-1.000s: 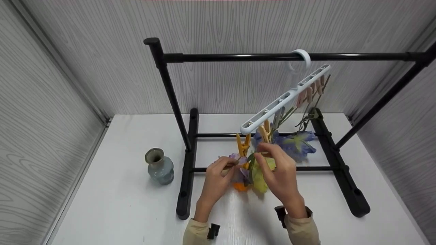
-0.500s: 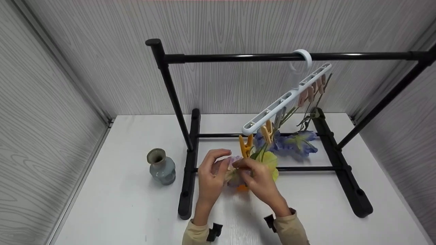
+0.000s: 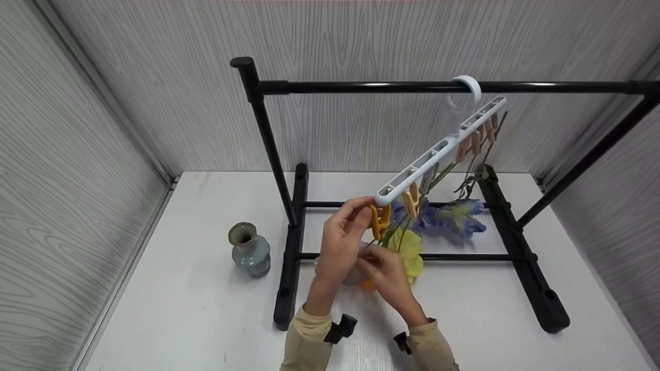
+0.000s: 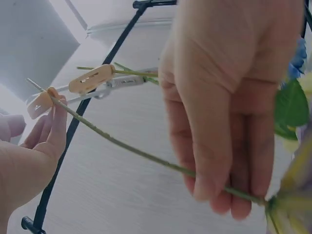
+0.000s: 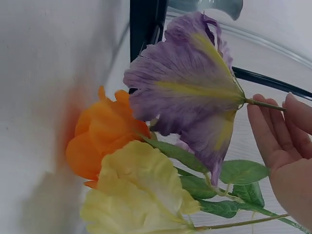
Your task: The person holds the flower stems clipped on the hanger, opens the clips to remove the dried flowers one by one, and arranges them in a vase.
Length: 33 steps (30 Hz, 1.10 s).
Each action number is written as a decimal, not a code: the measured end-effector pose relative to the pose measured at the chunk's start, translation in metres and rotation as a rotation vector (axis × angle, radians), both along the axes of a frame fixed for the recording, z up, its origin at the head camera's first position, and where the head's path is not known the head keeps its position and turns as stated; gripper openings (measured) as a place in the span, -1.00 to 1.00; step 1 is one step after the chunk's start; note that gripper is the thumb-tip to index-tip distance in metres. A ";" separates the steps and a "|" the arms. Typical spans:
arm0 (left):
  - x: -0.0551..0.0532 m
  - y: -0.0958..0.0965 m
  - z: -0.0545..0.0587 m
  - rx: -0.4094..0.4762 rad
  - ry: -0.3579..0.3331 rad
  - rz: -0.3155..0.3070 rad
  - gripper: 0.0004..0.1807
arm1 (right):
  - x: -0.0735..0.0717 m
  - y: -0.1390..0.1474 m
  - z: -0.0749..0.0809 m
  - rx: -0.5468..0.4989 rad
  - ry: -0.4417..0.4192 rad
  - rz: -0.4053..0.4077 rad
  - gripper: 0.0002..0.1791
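Note:
My left hand (image 3: 343, 237) pinches an orange clothespin (image 3: 380, 221) at the near end of the white hanger (image 3: 423, 167). My right hand (image 3: 386, 273) holds the green stem (image 4: 131, 149) of an artificial purple flower (image 5: 190, 92), thumb and fingers close behind the bloom. In the left wrist view the stem's free end passes right by the clothespin in the left fingers. My hands hide most of the purple flower in the head view. A yellow flower (image 3: 407, 250) hangs just right of my right hand, and an orange flower (image 5: 105, 136) is beside it.
The hanger hooks over a black rack's top bar (image 3: 350, 87). Blue flowers (image 3: 454, 216) hang farther back, and pink clothespins (image 3: 477, 139) line the hanger's far half. A grey-blue vase (image 3: 250, 252) stands left of the rack on the white table (image 3: 206, 319).
My left hand has left the purple flower and moved up to the orange clothespin. My right hand has moved left from the yellow flower and taken the purple flower's stem.

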State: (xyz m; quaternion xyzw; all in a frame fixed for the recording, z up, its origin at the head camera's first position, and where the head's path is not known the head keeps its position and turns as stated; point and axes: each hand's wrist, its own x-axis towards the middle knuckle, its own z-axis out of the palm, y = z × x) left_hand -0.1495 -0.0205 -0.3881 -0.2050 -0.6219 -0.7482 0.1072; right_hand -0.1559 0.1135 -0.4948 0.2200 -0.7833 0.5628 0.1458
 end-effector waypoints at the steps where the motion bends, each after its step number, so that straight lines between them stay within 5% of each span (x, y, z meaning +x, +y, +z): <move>1: -0.001 0.000 0.001 0.003 -0.021 -0.019 -0.65 | 0.000 0.000 -0.001 -0.006 0.009 -0.001 -0.91; 11: -0.013 -0.007 0.004 0.161 -0.155 -0.265 -0.60 | -0.003 -0.007 -0.011 -0.084 0.092 -0.013 -0.81; 17: -0.018 -0.011 0.004 0.167 -0.186 -0.383 -0.57 | 0.010 -0.013 0.015 -0.112 0.122 0.005 -0.84; 26: -0.022 -0.013 0.007 0.186 -0.159 -0.434 -0.63 | 0.013 -0.016 0.013 -0.143 0.184 0.025 -0.80; 33: -0.021 -0.011 0.013 0.248 -0.211 -0.374 -0.66 | 0.012 -0.018 0.004 -0.156 0.287 0.033 -0.75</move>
